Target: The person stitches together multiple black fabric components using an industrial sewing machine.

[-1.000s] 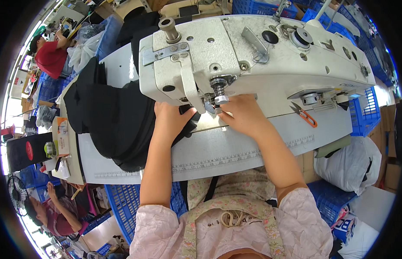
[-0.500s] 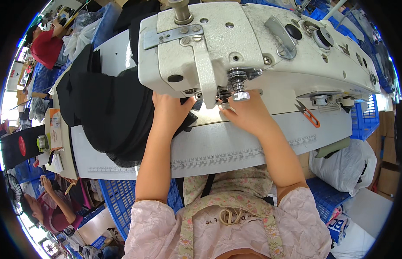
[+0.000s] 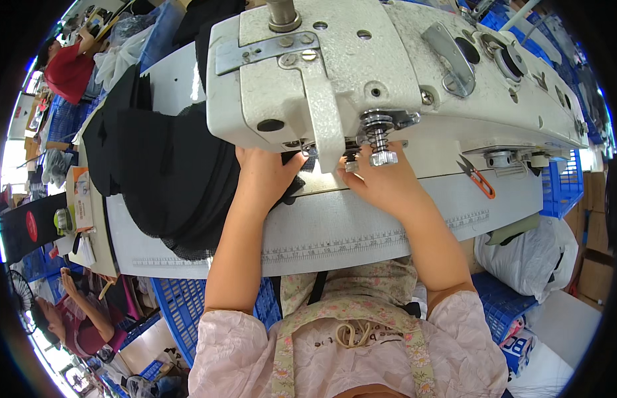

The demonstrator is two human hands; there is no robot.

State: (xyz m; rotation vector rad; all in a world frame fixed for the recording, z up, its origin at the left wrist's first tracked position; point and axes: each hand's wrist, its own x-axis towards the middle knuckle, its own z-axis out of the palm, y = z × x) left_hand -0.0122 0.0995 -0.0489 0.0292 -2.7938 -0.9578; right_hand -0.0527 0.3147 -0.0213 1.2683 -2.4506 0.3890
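A white sewing machine (image 3: pixel 381 73) stands over both my hands, hiding most of my fingers. My left hand (image 3: pixel 263 178) lies left of the needle area, on black fabric (image 3: pixel 172 169) that is spread in layers to its left. Its thumb rests along a dark edge of the cloth under the machine head, with the fingers closed around the fabric as far as they show. To the right of the presser area, my right hand (image 3: pixel 388 184) has curled fingers, closed beside the metal spring screw. What those fingers hold, if anything, is hidden.
Orange-handled thread snips (image 3: pixel 479 179) lie on the machine bed to the right. A ruler strip (image 3: pixel 321 247) runs along the table's front edge. Blue crates (image 3: pixel 182 312) stand below, with a white plastic bag (image 3: pixel 530 255) on the right. Two other people are at the left.
The view has shifted slightly, so the machine appears a little lower and larger. Both hands keep nearly the same place; the right fingertips look more curled in.
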